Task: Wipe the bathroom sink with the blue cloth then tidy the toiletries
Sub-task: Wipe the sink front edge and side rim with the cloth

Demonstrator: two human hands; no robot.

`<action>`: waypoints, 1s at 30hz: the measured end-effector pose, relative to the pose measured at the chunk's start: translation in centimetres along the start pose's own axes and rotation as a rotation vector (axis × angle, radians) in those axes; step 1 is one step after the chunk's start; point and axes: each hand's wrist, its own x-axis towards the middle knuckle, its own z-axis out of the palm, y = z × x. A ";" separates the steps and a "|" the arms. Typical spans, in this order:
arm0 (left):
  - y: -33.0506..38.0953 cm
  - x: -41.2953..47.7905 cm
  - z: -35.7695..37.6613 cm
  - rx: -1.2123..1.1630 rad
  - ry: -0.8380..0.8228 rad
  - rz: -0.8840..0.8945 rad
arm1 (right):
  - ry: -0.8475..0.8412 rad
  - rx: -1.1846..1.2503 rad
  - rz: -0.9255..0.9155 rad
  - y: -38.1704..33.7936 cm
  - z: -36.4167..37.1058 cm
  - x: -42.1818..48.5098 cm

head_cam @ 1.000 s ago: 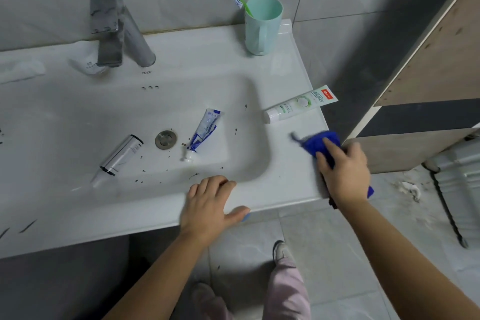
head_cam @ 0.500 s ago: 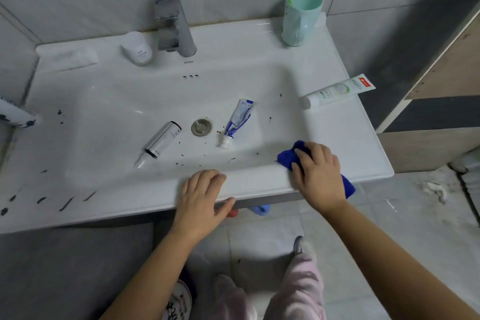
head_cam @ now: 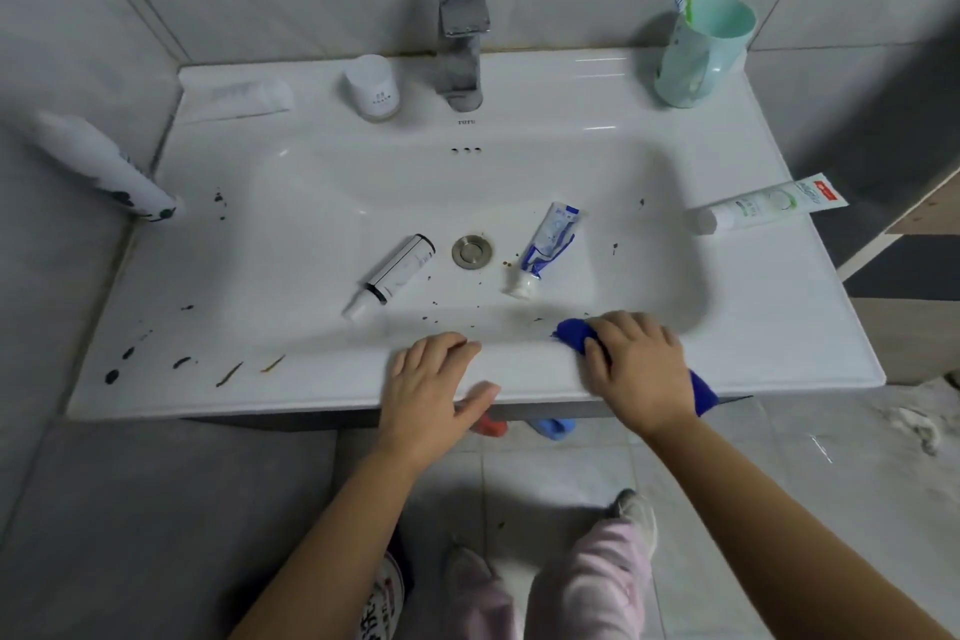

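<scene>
Sink (head_cam: 322,203): white glazed ceramic, hard, and by the sheen probably slick. You cannot grip it, so brace on it. Your left hand (head_cam: 431,385) does that now, lying flat and relaxed on the near rim with the thumb over the edge and holding nothing.

White bottle (head_cam: 98,166): lies tipped at the far-left edge, partly off the rim. It is round and looks likely to roll. Take it round the middle of the body.

Mint cup (head_cam: 698,52): stands at the far right corner with a toothbrush (head_cam: 681,0) in it. It looks like light plastic and could tip. Hold the wall, not the brush.

Tubes: a green-and-white tube (head_cam: 763,210) lies on the right rim. A blue-and-white tube (head_cam: 548,244) and a black-and-white tube (head_cam: 395,276) lie in the basin on either side of the drain (head_cam: 471,251). All look light and soft-sided, and may be wet. Pinch them near the cap shoulder, where they are stiffest.

White jar (head_cam: 373,87): stands just left of the faucet (head_cam: 460,31). It is small and rigid, so grip it round the sides.

Blue cloth (head_cam: 574,334): soft and limp, bunched under your right hand (head_cam: 641,369). The fingers curl over it and press it to the near inner lip of the basin. One tip pokes out left and a tail hangs past the wrist. Keep it wadded in the palm, because a loose corner will drag.

Dark spots (head_cam: 179,361): scattered on the near-left rim and the basin floor, and not yet wiped.
</scene>
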 end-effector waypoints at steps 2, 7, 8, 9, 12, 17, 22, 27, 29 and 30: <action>-0.6 -0.6 -0.2 -0.050 0.019 -0.017 | -0.069 0.042 -0.144 -5.2 1.6 0.3; -3.7 -3.7 -1.5 -0.003 0.123 -0.131 | -0.263 0.055 -0.284 -4.7 1.2 1.3; -4.5 -4.0 -1.8 0.015 0.123 -0.124 | -0.228 0.036 -0.248 -3.1 0.8 1.2; -5.1 -4.2 -1.9 0.019 0.126 -0.115 | -0.178 0.013 -0.190 -1.6 0.4 1.0; -6.2 -4.6 -1.9 -0.012 0.142 -0.082 | -0.141 -0.028 -0.079 -1.8 -0.1 0.2; -6.9 -5.0 -1.3 -0.104 0.170 -0.098 | -0.253 0.030 -0.252 -12.2 3.0 2.1; -7.0 -6.3 -1.3 -0.029 0.260 -0.057 | -0.290 0.051 -0.301 -10.2 3.0 2.7; -8.0 -9.0 -2.8 0.096 0.344 -0.121 | -0.182 0.033 -0.228 -10.6 2.6 1.6; -8.6 -9.5 -3.2 0.103 0.317 -0.102 | -0.238 0.067 -0.302 -15.0 3.8 2.6; -8.8 -9.6 -3.2 0.113 0.296 -0.089 | -0.271 0.068 -0.346 -17.0 4.5 3.0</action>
